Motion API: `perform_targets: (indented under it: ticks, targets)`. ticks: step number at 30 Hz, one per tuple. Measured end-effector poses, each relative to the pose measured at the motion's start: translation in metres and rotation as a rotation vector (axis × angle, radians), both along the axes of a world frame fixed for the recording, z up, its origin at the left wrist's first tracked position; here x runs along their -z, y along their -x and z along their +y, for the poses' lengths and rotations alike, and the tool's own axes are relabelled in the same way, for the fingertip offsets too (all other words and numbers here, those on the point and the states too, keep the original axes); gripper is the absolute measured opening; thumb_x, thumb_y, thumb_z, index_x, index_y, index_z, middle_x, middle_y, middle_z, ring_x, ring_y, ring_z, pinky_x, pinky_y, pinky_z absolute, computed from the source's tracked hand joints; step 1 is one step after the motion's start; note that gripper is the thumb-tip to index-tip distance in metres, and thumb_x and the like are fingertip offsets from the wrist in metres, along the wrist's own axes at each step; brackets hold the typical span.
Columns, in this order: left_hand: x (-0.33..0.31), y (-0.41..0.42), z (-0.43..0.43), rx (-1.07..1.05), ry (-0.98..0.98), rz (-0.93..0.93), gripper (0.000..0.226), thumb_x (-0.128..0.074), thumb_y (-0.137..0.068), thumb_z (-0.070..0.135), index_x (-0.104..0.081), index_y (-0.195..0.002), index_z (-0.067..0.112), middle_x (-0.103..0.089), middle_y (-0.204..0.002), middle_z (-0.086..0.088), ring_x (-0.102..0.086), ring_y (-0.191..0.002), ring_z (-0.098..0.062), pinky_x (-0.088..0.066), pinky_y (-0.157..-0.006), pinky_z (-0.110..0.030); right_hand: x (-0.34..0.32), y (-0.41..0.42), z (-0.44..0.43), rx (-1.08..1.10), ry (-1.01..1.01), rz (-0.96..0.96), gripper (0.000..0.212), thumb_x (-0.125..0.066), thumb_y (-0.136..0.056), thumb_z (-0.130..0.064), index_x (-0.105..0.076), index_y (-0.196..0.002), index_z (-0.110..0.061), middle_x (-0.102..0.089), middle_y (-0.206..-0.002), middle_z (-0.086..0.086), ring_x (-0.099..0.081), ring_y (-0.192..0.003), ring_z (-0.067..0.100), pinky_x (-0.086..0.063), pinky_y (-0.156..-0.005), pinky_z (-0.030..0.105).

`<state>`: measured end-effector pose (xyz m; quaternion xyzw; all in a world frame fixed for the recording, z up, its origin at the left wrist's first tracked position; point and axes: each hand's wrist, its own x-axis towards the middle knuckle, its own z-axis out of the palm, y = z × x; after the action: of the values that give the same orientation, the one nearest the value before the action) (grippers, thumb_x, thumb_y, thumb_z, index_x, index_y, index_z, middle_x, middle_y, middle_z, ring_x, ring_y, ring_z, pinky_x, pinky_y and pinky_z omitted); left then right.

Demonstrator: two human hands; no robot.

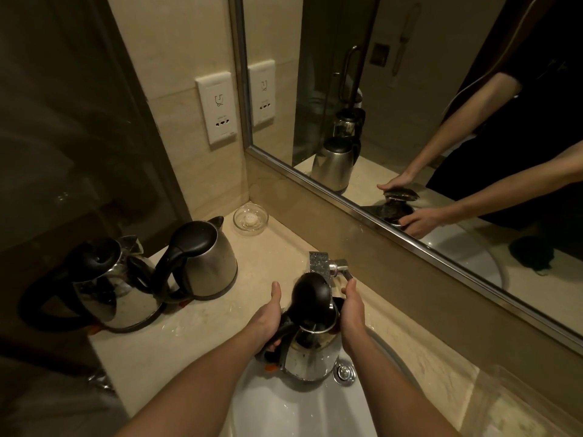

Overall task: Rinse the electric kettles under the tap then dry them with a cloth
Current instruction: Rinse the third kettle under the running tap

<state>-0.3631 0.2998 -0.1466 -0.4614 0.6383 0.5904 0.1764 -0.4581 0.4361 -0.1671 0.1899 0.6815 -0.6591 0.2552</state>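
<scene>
A steel kettle [310, 354] with its black lid raised stands in the white basin [284, 411], under the chrome tap [320, 263]. My left hand [268, 320] grips the kettle's black handle, thumb pointing up. My right hand [351, 313] reaches along the kettle's right side, and its fingertips touch the tap lever [345, 272]. Whether water runs I cannot tell. Two more steel kettles stand on the counter at the left: a shiny one [116, 291] in front and a matte one [205, 260] behind it.
A small glass dish [250, 219] sits in the counter's back corner. A wall socket [217, 110] is above it. A large mirror [410, 105] runs along the back wall. The drain plug [344, 372] lies right of the held kettle.
</scene>
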Motion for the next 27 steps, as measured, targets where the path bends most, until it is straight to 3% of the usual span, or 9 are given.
perform_targets:
  ticks: [3,8,11,16,19,22,25,27]
  targets:
    - [-0.003,-0.002,0.001,-0.016,0.006,0.010,0.085,-0.003,-0.080,0.089,-0.055,-0.077,0.021,-0.055,-0.065,-0.009,-0.057,-0.060,-0.023,-0.049,-0.063,-0.031,-0.002,0.000,-0.001,-0.011,-0.003,0.008,0.117,-0.030,-0.051,-0.093,-0.049,-0.141,-0.021,-0.054,-0.141,0.008,-0.051,-0.129,0.031,-0.038,-0.109,0.055]
    - [-0.006,-0.002,0.001,0.003,0.028,0.001,0.090,-0.002,-0.076,0.092,-0.053,-0.071,0.018,-0.047,-0.048,-0.004,-0.049,-0.046,-0.021,-0.046,-0.060,-0.030,-0.002,0.000,0.000,-0.026,-0.004,0.024,0.096,-0.029,-0.072,-0.082,-0.047,-0.142,-0.018,-0.053,-0.141,0.010,-0.050,-0.129,0.033,-0.037,-0.109,0.056]
    - [-0.010,-0.001,0.003,0.014,0.044,0.002,0.089,-0.002,-0.075,0.092,-0.053,-0.068,0.018,-0.048,-0.050,-0.004,-0.052,-0.051,-0.022,-0.047,-0.064,-0.031,-0.002,0.002,0.000,-0.019,-0.013,0.017,0.109,-0.028,-0.060,-0.090,-0.046,-0.143,-0.021,-0.053,-0.142,0.009,-0.050,-0.129,0.033,-0.037,-0.108,0.057]
    - [-0.012,0.000,0.003,0.027,0.037,0.013,0.080,-0.001,-0.081,0.088,-0.050,-0.074,0.024,-0.062,-0.084,-0.013,-0.061,-0.081,-0.026,-0.046,-0.064,-0.029,-0.002,0.004,0.000,-0.007,-0.014,0.026,0.118,-0.029,-0.050,-0.093,-0.045,-0.144,-0.024,-0.051,-0.145,0.007,-0.048,-0.131,0.032,-0.037,-0.109,0.057]
    - [-0.012,0.000,0.002,0.033,0.022,0.000,0.089,-0.001,-0.075,0.092,-0.055,-0.076,0.021,-0.059,-0.073,-0.011,-0.060,-0.075,-0.026,-0.047,-0.063,-0.030,0.000,0.005,0.001,-0.009,-0.016,0.035,0.118,-0.030,-0.050,-0.095,-0.046,-0.144,-0.026,-0.049,-0.147,0.005,-0.046,-0.134,0.032,-0.036,-0.110,0.057]
    - [-0.014,0.001,0.002,0.025,0.022,0.020,0.081,-0.002,-0.078,0.090,-0.048,-0.072,0.024,-0.050,-0.057,-0.006,-0.053,-0.060,-0.023,-0.046,-0.064,-0.032,-0.002,0.005,0.002,-0.011,-0.023,0.040,0.117,-0.031,-0.050,-0.095,-0.047,-0.142,-0.026,-0.051,-0.146,0.006,-0.048,-0.132,0.032,-0.037,-0.109,0.058]
    - [-0.014,0.001,0.004,0.031,0.028,0.018,0.076,-0.002,-0.078,0.090,-0.043,-0.070,0.026,-0.054,-0.067,-0.010,-0.058,-0.071,-0.025,-0.047,-0.068,-0.033,-0.006,0.004,0.003,-0.019,-0.023,0.038,0.115,-0.031,-0.052,-0.094,-0.047,-0.142,-0.024,-0.052,-0.144,0.007,-0.049,-0.131,0.033,-0.038,-0.107,0.059]
    - [-0.015,0.001,0.004,0.033,0.023,0.013,0.084,-0.001,-0.075,0.091,-0.049,-0.072,0.022,-0.056,-0.070,-0.011,-0.060,-0.076,-0.027,-0.047,-0.067,-0.032,-0.007,0.004,0.003,-0.023,-0.018,0.038,0.112,-0.030,-0.057,-0.092,-0.046,-0.143,-0.023,-0.051,-0.144,0.008,-0.049,-0.131,0.034,-0.038,-0.108,0.059]
